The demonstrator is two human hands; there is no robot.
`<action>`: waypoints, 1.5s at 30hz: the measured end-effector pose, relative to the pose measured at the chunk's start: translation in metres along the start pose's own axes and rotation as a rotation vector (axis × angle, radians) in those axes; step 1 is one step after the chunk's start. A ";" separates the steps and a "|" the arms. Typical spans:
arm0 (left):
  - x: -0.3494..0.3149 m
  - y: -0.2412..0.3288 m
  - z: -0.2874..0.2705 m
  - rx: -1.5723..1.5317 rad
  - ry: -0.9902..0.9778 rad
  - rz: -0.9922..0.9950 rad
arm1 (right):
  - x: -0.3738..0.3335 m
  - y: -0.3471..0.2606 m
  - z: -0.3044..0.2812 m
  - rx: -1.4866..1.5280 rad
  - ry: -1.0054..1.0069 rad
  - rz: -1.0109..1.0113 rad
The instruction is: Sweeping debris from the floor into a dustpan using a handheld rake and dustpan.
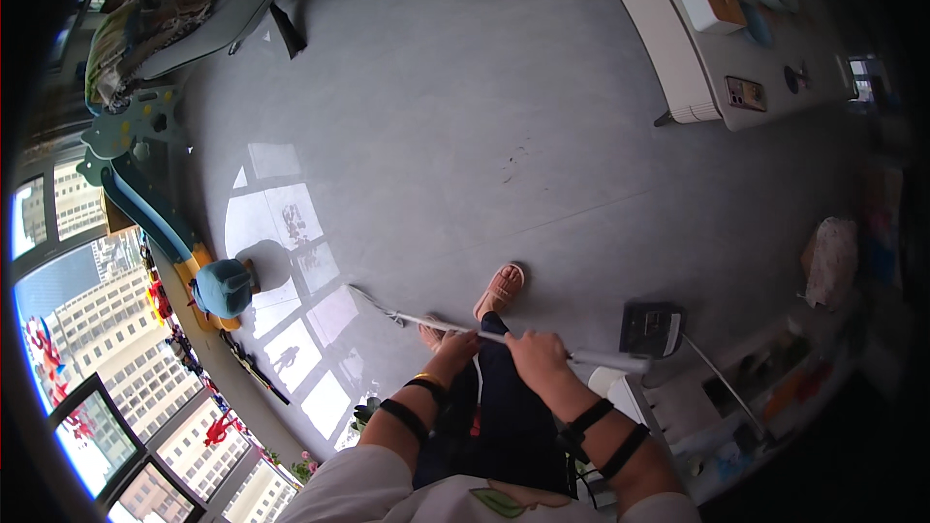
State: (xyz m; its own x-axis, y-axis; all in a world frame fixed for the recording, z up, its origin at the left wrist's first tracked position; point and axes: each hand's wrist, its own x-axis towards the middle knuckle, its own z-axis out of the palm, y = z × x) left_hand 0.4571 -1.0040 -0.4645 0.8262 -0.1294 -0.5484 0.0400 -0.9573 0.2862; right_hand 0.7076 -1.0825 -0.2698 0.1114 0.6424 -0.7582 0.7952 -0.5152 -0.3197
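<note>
In the head view, I seem to be at the step of working the floor with a long pale pole that slants across the lower middle of the frame, and the next move probably calls for guiding its far end steadily. My left hand and right hand both grip it, slightly apart, my forearms converging from the lower edge.

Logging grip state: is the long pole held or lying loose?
Held: the left hand and right hand both close around the long pole.
</note>
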 end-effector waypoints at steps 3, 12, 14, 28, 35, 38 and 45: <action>0.080 0.036 -0.043 -1.286 -0.077 -0.432 | -0.012 0.047 -0.035 0.001 0.005 0.083; 0.213 0.157 -0.278 -2.198 0.104 -0.706 | -0.168 0.138 -0.150 0.076 0.366 0.402; 0.217 0.174 -0.299 -2.120 0.004 -0.666 | -0.191 0.136 -0.158 -0.010 0.337 0.463; 0.204 0.045 -0.189 -1.532 0.077 -0.705 | -0.093 0.090 0.003 0.711 0.436 0.552; 0.153 0.146 -0.167 -1.083 -0.172 -0.328 | -0.185 0.052 0.082 1.003 0.423 0.768; 0.128 0.155 -0.189 -1.097 -0.041 -0.339 | -0.200 0.032 0.071 0.968 0.432 0.771; 0.178 0.064 -0.247 -1.588 0.093 -0.249 | -0.102 0.054 0.056 1.088 0.616 0.711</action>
State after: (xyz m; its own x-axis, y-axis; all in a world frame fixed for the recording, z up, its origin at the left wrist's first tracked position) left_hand 0.7452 -1.0244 -0.3495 0.7375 0.0530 -0.6733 0.6365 0.2787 0.7192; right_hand 0.7057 -1.2077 -0.2418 0.7430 0.0634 -0.6663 -0.3477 -0.8141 -0.4651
